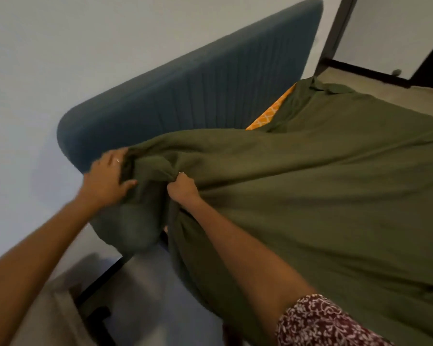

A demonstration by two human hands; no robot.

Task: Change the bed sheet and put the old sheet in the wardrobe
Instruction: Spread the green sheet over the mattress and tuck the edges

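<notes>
Wall [48, 58], pale, fills the upper left. Bed [310, 245] takes up most of the right side, covered w/ an olive-green sheet [323, 196] that lies fairly flat toward the right and bunches into folds at the near-left corner. Blue ribbed headboard [198, 96] stands against the wall behind the bed. Pale floor [140, 295] shows bottom centre, w/ a dark strip along the wall base. Orange patterned fabric [273, 111] peeks out btwn headboard and the sheet's far edge; can't tell if it's a mattress cover or another sheet.

Both arms reach fwd from the bottom edge to that bunched corner. Right forearm is extended, bare up to a maroon floral sleeve [318, 323] at the lower right. Left forearm is bare, angled up from the lower left.

Right hand [183, 187]: fingers curled tight into a fist round a gathered wad of the sheet, knuckles up, ring visible on one finger; cloth pulls taut from this grip across the bed.

Left hand [108, 176]: fingers spread partly apart, thumb [129, 183] pointing right, fingertips tucked into the sheet's folds at the corner, just beside the headboard's lower end. A ring shows here too. Hands are near each other, not touching.
</notes>
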